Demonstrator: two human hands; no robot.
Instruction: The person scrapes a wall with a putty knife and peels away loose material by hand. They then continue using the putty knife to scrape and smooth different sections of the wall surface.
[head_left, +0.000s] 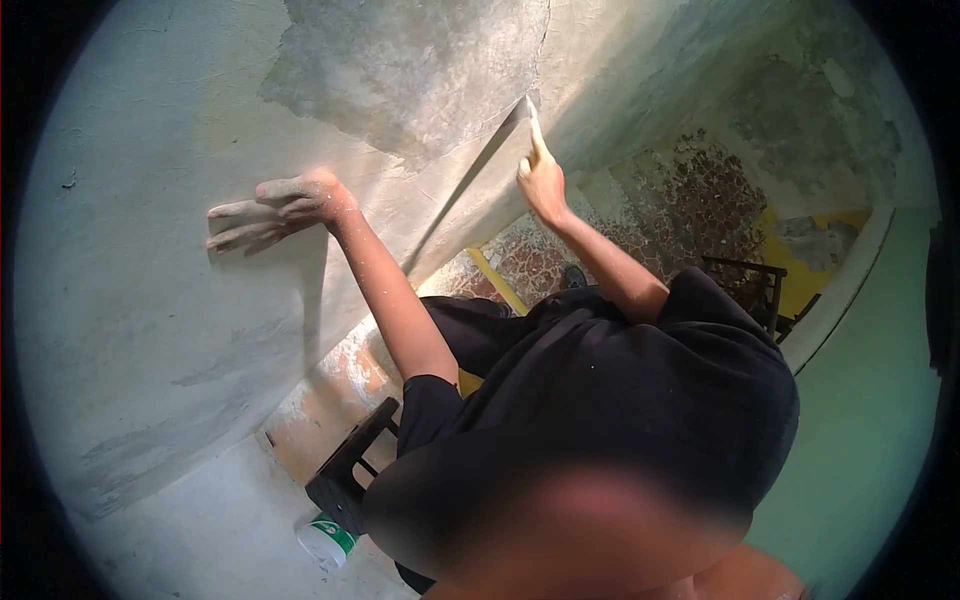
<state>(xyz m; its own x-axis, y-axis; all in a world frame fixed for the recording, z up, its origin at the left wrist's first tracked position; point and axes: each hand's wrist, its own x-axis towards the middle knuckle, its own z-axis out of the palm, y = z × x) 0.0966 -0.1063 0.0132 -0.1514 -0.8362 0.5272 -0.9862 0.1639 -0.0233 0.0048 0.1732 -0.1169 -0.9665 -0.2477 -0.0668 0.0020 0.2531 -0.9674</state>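
Observation:
My left hand (275, 212), dusted with pale powder, rests against the plastered wall (150, 260), its fingers stretched out and slightly apart. Higher up and to the right, my right hand (540, 180) points upward with a long, whitened index finger. That fingertip is at the wall, near the lower end of a thin crack (545, 45). The remaining fingers of this hand are partly hidden, and I see no tool in it. Between both hands lies the lower edge of a rough grey patch (390, 80). A dark shadow runs down the wall from my right fingertip.
Below stands a dark wooden chair or stool (345, 475), beside a white and green tub (328, 540). Another dark piece of furniture (750, 280) is at the right. The patterned floor (690, 195) looks worn. A pale green surface (870, 400) lies at the far right.

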